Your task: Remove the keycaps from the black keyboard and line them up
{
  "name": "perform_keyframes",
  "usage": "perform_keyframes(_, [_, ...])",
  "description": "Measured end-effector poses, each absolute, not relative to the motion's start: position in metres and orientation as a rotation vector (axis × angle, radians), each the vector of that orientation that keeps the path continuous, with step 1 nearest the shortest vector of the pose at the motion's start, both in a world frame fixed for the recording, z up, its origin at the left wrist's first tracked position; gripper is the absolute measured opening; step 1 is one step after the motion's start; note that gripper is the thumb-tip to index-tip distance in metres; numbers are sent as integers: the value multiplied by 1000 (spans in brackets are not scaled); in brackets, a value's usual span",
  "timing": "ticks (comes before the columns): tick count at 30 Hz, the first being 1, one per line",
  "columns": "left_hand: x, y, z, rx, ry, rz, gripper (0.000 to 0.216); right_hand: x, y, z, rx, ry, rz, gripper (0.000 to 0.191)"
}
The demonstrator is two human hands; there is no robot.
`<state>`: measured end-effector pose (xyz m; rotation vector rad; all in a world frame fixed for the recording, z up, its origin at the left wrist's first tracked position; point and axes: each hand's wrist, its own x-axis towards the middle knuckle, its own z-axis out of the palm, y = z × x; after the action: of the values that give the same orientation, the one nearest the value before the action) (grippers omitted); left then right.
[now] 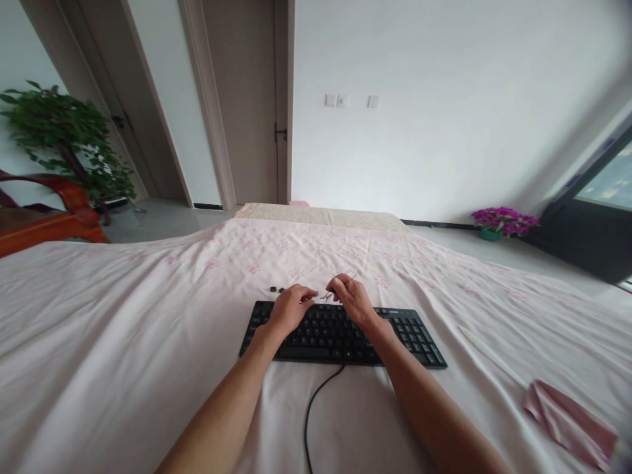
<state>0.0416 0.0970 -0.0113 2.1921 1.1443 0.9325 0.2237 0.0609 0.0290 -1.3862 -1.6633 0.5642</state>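
keyboard [340, 332] under left hand [289, 308]; right hand [353, 299]

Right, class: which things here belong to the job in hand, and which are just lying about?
In hand: left hand, right hand, black keyboard, small black pieces beyond it.
Lying about: pink cloth, potted plant, purple flowers, wooden chair.

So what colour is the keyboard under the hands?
The keyboard is black, clearest in the head view.
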Motion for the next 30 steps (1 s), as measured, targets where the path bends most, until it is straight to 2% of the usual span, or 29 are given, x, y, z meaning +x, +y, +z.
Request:
perform_keyframes(16, [40, 98, -22, 2313, 1132, 845, 17, 217, 70, 17, -1102, -2098, 536, 35])
perform_keyframes(25, [43, 94, -14, 2411, 1202, 696, 18, 219, 70, -5, -1134, -1944, 527, 41])
perform_keyframes(30, [49, 92, -14, 2408, 1277, 723, 17, 216, 64, -5, -1171, -1920, 409, 41])
